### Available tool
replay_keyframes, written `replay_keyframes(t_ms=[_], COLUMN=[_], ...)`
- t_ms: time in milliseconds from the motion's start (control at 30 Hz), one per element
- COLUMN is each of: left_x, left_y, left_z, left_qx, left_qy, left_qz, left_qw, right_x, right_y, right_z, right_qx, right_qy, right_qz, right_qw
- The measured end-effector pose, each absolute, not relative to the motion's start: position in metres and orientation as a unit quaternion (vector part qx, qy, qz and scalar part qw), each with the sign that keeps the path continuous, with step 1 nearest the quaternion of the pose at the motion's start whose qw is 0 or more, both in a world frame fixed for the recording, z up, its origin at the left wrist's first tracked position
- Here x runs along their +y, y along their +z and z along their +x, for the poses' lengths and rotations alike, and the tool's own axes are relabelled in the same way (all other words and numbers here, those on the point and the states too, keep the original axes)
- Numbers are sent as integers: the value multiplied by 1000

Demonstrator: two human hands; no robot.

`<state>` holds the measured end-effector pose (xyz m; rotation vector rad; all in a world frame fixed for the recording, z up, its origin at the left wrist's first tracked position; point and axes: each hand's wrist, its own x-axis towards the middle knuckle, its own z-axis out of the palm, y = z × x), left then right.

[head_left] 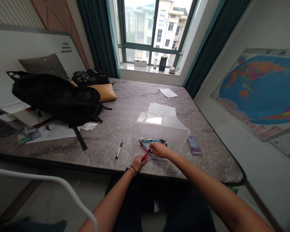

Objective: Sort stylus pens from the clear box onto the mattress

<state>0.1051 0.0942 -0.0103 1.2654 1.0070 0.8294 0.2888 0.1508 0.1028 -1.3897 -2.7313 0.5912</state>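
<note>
A clear plastic box [159, 129] lies tipped on the grey mattress [125, 106], its open side toward me. Several pens [149, 141], teal, red and black, lie inside it. My left hand [138, 162] is closed round a red pen [146, 155] at the box's near edge. My right hand [159, 150] reaches into the box mouth with fingers curled on the pens; it touches the same red pen's upper end. A black-and-white pen [118, 151] lies loose on the mattress, left of the box.
A black backpack [58, 96] and a tan pouch [105, 91] sit at the left, with papers [55, 131] beneath. More sheets [162, 109] lie behind the box. A small blurred object [194, 145] rests right of it. A world map [261, 90] hangs on the right wall.
</note>
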Motion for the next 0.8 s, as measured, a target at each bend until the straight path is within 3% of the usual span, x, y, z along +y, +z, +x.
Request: replay_keyframes(t_ms=[533,800], left_x=[95,98], left_y=[-2,-6], left_z=[106,108], left_qx=[439,452], left_qy=[350,364], left_qz=[542,521], left_qw=[625,626], right_x=[144,104], right_y=[97,70], right_z=[283,286], right_qx=[-864,-713], right_qy=[185,274], right_qz=[-468,-594], right_qw=[3,251])
